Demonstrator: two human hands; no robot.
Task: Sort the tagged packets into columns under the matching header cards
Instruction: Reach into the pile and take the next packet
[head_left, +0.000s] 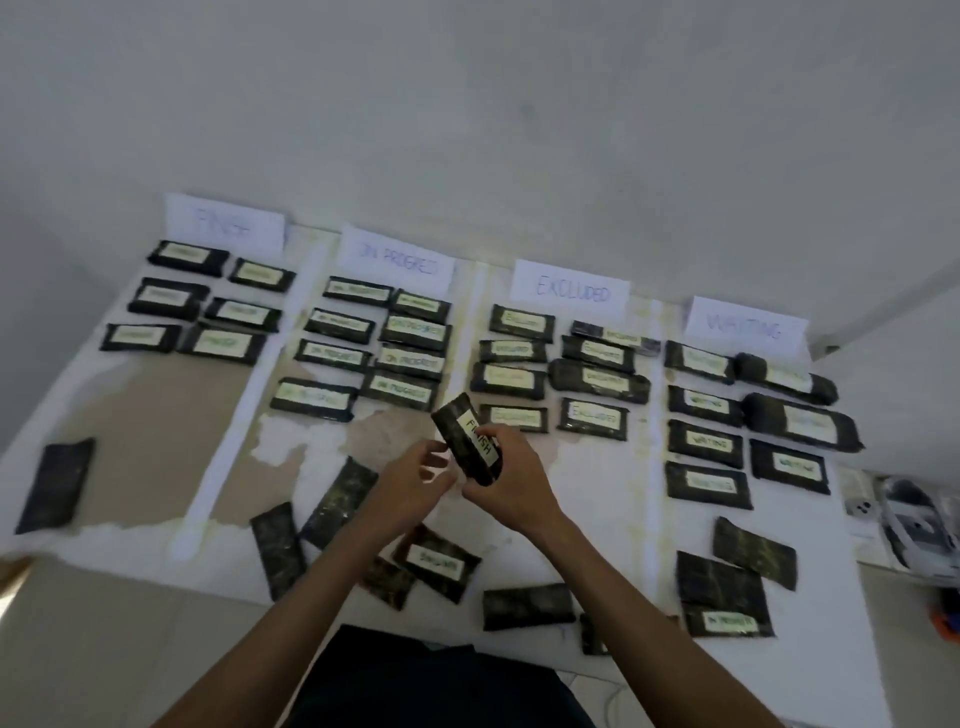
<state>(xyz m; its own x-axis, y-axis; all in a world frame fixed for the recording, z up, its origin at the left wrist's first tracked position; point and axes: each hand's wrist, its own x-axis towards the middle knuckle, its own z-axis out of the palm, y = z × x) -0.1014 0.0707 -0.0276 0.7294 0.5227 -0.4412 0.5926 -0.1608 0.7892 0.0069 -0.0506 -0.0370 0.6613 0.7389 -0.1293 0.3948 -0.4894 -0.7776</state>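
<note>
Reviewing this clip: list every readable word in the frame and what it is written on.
"FINISH": tag on the held packet in the right hand.
"ON PROGRESS": second header card, second-column tags.
"EXCLUDED": third header card, third-column tags.
"WAITING": fourth header card, some fourth-column tags.
First header card: faint, probably "FINISH"; first-column tags too blurred.
Loose packets: tags unreadable.

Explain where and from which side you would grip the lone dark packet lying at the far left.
Pinch the lone packet across its long edges, near the middle, coming from above. It lies flat, long axis running away from the person, with nothing beside it, so both edges are free and its narrow width probably fits a pinch.
</note>
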